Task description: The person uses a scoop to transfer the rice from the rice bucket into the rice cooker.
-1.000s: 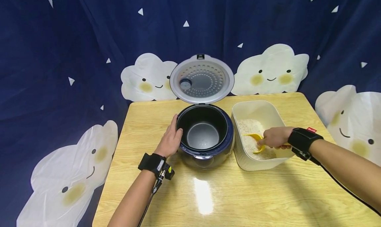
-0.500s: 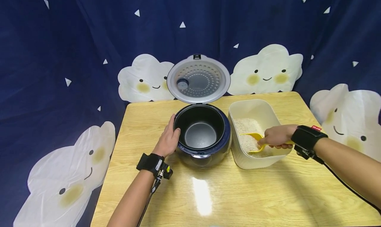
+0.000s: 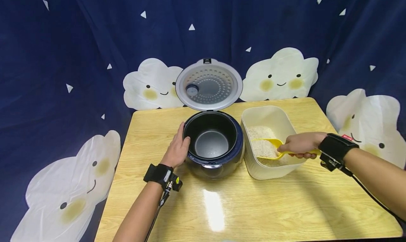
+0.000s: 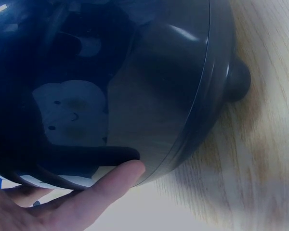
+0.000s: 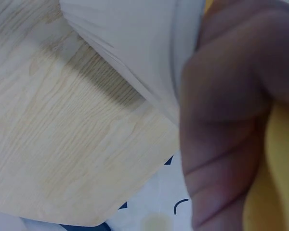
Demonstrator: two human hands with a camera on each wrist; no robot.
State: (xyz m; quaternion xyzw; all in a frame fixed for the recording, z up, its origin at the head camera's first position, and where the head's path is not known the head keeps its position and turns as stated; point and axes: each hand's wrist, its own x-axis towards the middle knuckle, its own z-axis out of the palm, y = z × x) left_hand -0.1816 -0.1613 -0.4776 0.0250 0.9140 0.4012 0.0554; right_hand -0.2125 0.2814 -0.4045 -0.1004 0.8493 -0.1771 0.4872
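In the head view, a dark blue rice cooker (image 3: 236,150) stands mid-table, its grey lid (image 3: 209,85) raised and its dark inner pot (image 3: 211,145) bare inside. My left hand (image 3: 176,150) rests against the cooker's left side, thumb near the rim. The left wrist view has fairly straight fingers (image 4: 106,192) touching the glossy wall. My right hand (image 3: 301,145) grips the handle of a yellow scoop (image 3: 277,143); its bowl carries white rice (image 3: 265,148) inside a cream bin (image 3: 248,157). In the right wrist view, curled fingers (image 5: 221,159) wrap around the yellow handle (image 5: 279,178).
The bin stands close to the cooker's right side on a light wooden table (image 3: 253,206). Behind the table hangs a dark blue curtain (image 3: 158,34) with white cloud shapes (image 3: 282,74). Each wrist wears a black strap (image 3: 337,149) with a cable.
The scoop has come up out of the rice, levelled and loaded, as my right hand moved slightly right. My left hand stays on the cooker. The whole view has shifted a little.
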